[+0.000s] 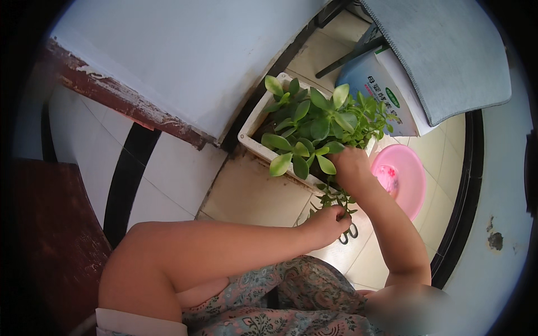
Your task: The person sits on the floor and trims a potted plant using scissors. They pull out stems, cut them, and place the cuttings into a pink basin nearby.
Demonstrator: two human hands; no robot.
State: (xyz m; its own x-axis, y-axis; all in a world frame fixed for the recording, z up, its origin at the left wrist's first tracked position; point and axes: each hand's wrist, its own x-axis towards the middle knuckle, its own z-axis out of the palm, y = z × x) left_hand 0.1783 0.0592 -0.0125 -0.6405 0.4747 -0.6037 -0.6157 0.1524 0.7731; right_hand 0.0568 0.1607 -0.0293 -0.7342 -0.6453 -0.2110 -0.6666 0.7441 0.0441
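A white rectangular planter (266, 148) holds a leafy green plant (320, 127) with thick oval leaves and a bushier plant (367, 112) with smaller leaves. My right hand (354, 171) reaches in at the planter's near right edge, its fingertips hidden among the foliage. Just nearer to me, my left hand (325, 227) is closed around thin leafy stems (336, 197) that hang over the planter's side. Black looped handles of scissors (348, 233) show beside the left hand's fingers; their blades are hidden, and I cannot tell whether the hand touches them.
A pink basin (413, 182) with a red pattern inside stands on the tiled floor right of the planter. Behind it are a blue and white package (381, 92) and a grey-covered seat (448, 56). A white wall panel (168, 61) borders the planter on the left.
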